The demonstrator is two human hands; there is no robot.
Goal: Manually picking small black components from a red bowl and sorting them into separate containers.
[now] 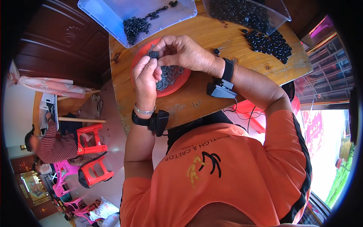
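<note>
My left hand [145,75] pinches a small black oval plastic piece [154,55] with openings in its face between thumb and fingers. My right hand [183,53] is closed at the same piece, thumb and forefinger meeting beside it. Whether a small part sits in the right fingertips cannot be made out. Both hands are over a red-orange bowl [184,80] that holds many small grey metal pieces [170,77], like screws or pins. The hands cover part of the bowl's far side.
Beyond the bowl, a clear bluish tub [109,15] holds black pieces, some chained together. Another clear tub [280,22] at the far right is full of them. A loose pile [268,45] lies on the wooden table [196,104]. A person [56,142] sits off left near red stools [96,172].
</note>
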